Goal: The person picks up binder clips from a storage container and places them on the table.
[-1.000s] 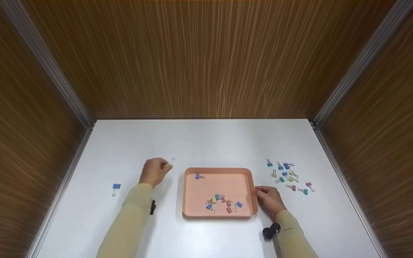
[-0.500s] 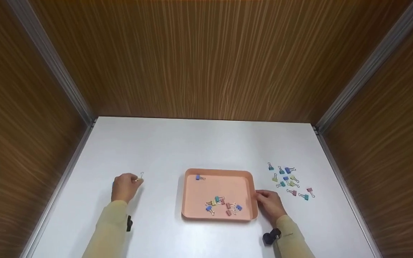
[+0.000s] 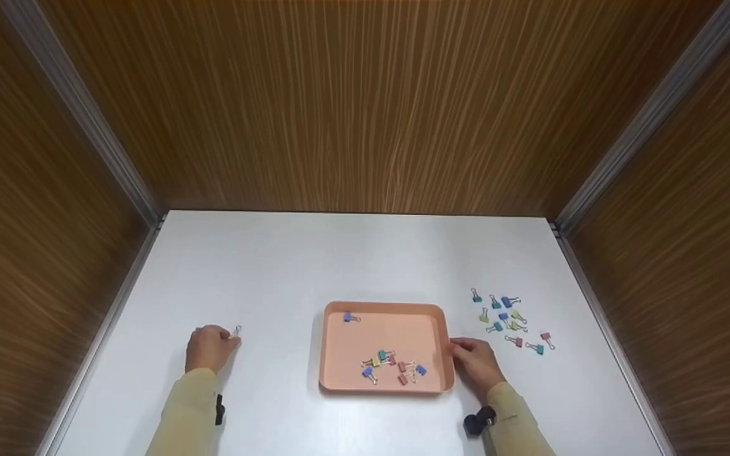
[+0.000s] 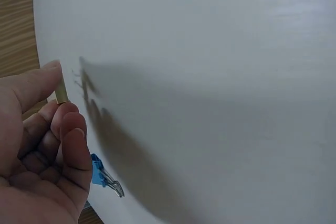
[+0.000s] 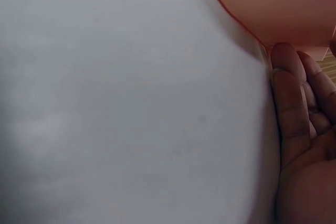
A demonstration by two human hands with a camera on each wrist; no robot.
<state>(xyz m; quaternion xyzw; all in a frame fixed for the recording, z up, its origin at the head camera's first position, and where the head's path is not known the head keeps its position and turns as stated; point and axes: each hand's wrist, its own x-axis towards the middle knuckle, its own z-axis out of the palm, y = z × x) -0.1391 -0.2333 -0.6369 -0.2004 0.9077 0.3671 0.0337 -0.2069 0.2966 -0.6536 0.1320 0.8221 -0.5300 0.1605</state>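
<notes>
In the head view my left hand (image 3: 208,349) is over the left part of the table, pinching a yellow binder clip (image 4: 61,92) between thumb and fingertips. The clip's wire handles point away from the hand. Beside the curled fingers in the left wrist view lies a blue binder clip (image 4: 98,171), which the hand hides in the head view. My right hand (image 3: 478,364) holds the right wall of a pink tray (image 3: 387,387), its fingers against the outside of that wall (image 5: 278,14). Several coloured binder clips (image 3: 383,356) lie near the tray's front, and one blue clip (image 3: 348,316) at its back left.
On the white table (image 3: 263,253), right of the tray, several loose teal, yellow, blue and pink binder clips (image 3: 495,326) are spread out. Wood-grain panels (image 3: 365,107) enclose the back and sides. A dark wrist device (image 3: 479,421) sits at the right cuff.
My left hand has carried the yellow clip left and toward the front, ending over the spot of the blue clip. The right hand stays at the tray.
</notes>
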